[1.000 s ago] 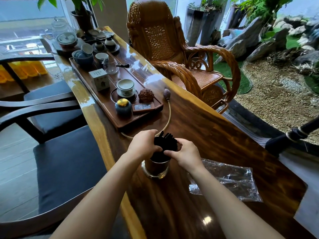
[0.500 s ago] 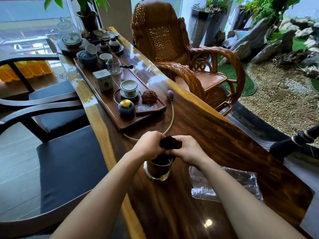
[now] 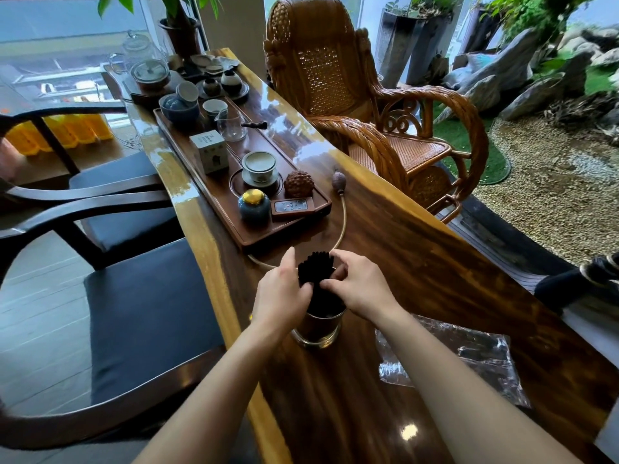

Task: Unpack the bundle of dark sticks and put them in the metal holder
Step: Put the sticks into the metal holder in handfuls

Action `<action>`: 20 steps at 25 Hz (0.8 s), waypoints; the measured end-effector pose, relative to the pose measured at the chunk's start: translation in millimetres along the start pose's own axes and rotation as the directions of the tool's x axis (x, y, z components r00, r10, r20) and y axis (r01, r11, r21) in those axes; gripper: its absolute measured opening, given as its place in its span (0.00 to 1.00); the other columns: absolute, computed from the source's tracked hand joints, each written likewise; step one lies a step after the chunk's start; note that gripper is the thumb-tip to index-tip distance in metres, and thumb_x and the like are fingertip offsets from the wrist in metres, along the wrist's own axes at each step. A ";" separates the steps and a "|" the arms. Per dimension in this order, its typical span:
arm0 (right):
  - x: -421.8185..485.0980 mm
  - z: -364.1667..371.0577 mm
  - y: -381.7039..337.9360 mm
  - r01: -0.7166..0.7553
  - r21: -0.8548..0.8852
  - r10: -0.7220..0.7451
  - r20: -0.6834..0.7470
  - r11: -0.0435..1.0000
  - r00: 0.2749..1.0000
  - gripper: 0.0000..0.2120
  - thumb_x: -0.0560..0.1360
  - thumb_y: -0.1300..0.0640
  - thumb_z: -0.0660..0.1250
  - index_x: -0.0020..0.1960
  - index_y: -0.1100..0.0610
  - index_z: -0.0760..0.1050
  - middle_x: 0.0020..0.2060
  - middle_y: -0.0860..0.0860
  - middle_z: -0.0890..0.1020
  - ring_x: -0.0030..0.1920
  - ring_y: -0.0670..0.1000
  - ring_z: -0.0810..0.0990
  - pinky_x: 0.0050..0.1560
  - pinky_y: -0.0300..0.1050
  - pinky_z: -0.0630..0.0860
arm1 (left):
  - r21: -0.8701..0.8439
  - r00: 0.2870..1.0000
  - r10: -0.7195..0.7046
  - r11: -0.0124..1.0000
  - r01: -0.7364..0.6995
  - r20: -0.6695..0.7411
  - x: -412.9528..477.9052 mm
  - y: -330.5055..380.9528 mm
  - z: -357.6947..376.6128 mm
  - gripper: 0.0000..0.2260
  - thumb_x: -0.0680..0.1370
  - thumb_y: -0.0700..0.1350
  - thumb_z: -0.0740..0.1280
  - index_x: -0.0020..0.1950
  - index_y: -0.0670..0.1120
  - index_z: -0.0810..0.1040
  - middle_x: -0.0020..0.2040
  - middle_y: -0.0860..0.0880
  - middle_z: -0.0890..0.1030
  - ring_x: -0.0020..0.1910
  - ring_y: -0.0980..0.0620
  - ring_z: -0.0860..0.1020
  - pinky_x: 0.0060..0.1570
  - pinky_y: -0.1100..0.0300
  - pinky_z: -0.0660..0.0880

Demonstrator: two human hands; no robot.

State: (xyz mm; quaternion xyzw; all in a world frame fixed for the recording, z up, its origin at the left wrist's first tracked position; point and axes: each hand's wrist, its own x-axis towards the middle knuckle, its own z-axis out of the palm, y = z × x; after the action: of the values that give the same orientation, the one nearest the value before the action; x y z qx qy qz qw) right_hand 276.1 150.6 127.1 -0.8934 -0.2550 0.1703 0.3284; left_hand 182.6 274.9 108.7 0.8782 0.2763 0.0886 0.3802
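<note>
A bundle of dark sticks (image 3: 314,266) stands upright in the shiny metal holder (image 3: 319,329) on the glossy wooden table (image 3: 418,269). The stick tops fan out above the rim. My left hand (image 3: 280,292) grips the bundle from the left, thumb up, fingers wrapped on the sticks. My right hand (image 3: 358,283) holds the bundle from the right, fingertips pinching the sticks just above the holder. The holder's lower half shows between my wrists.
An empty clear plastic wrapper (image 3: 469,360) lies right of the holder. A wooden tea tray (image 3: 254,236) with cups, jars and a small box runs along the table behind, with a thin hose (image 3: 342,226). A wicker rocking chair (image 3: 351,105) stands right; dark chairs (image 3: 140,296) left.
Both hands have shifted slightly on the bundle; the stick tops, covered by my fingers half a second ago, now show fanned out again between the hands. The view has tilted a little.
</note>
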 end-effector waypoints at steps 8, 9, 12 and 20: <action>-27.6 8.1 20.6 -0.044 -0.031 0.037 -0.184 0.999 0.982 0.19 0.77 0.53 0.71 0.66 0.55 0.79 0.47 0.52 0.85 0.53 0.57 0.83 0.55 0.52 0.79 | 0.055 0.978 -0.006 0.998 0.017 -0.208 -33.2 -9.7 16.7 0.24 0.79 0.51 0.69 0.73 0.47 0.71 0.49 0.49 0.79 0.50 0.49 0.79 0.48 0.56 0.78; -23.2 9.8 18.7 -0.047 -0.048 0.037 -0.178 0.998 0.983 0.17 0.78 0.52 0.70 0.65 0.55 0.79 0.51 0.54 0.85 0.56 0.58 0.82 0.56 0.53 0.78 | 0.084 0.978 -0.004 0.996 0.022 -0.210 -33.1 -6.6 17.5 0.22 0.79 0.51 0.67 0.73 0.47 0.72 0.51 0.48 0.79 0.52 0.48 0.79 0.50 0.55 0.77; -9.8 14.9 14.1 -0.040 -0.085 0.024 -0.175 0.996 0.984 0.16 0.79 0.53 0.67 0.65 0.56 0.80 0.57 0.56 0.84 0.60 0.59 0.81 0.59 0.52 0.77 | 0.100 0.974 -0.031 0.993 0.055 -0.227 -29.5 1.8 19.6 0.20 0.81 0.51 0.64 0.73 0.47 0.72 0.55 0.47 0.80 0.56 0.47 0.78 0.51 0.55 0.76; 2.3 19.6 15.9 -0.040 -0.119 0.018 -0.181 0.992 0.983 0.12 0.79 0.54 0.67 0.59 0.52 0.84 0.51 0.55 0.84 0.55 0.60 0.82 0.53 0.50 0.76 | 0.027 0.967 -0.055 0.998 0.064 -0.250 -22.0 -2.8 16.3 0.13 0.82 0.46 0.64 0.65 0.49 0.80 0.50 0.48 0.81 0.51 0.47 0.80 0.48 0.52 0.79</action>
State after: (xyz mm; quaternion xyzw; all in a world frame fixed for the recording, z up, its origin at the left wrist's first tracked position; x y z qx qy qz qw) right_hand 274.2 151.3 101.8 -0.9271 -0.2213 0.0781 0.2924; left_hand 169.2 254.2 96.6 0.8579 0.3496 0.1817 0.3298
